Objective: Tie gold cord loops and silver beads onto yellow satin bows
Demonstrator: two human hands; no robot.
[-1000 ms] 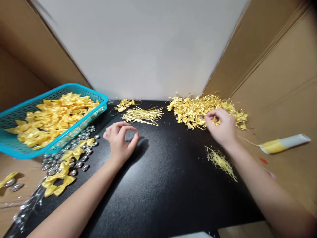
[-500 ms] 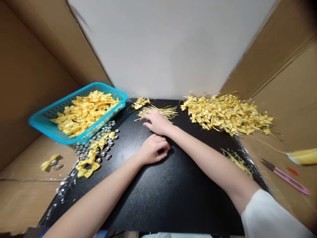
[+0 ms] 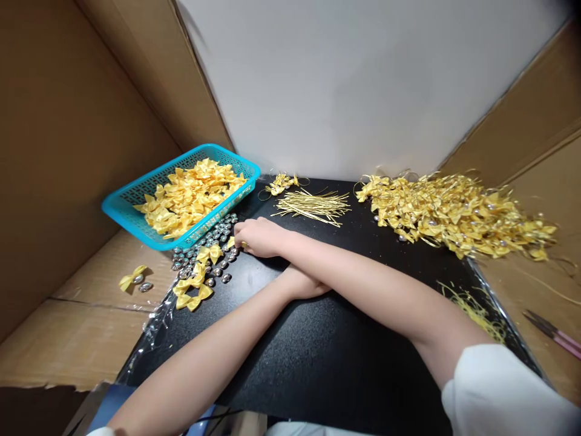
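My right hand (image 3: 258, 237) has crossed over to the left, its fingers curled down at the edge of the silver beads (image 3: 220, 234). A bit of yellow shows at its fingertips, beside a yellow bow (image 3: 209, 254) on the black table. My left hand (image 3: 305, 283) rests on the table under my right forearm, its fingers hidden. Gold wire ties (image 3: 313, 206) lie in a loose pile beyond both hands. Several more bows form a chain (image 3: 193, 298) at the table's left edge.
A blue basket (image 3: 129, 224) of yellow bows stands back left. Finished-looking bows with beads and wire heap (image 3: 445, 212) at the right. Wire scraps (image 3: 476, 312) and pink-handled scissors (image 3: 565, 340) lie at the right. One bow (image 3: 131, 278) sits on the left cardboard.
My right hand has moved left from the wire pile to the beads and bows. The left hand is now partly covered by the right forearm. The view has shifted left.
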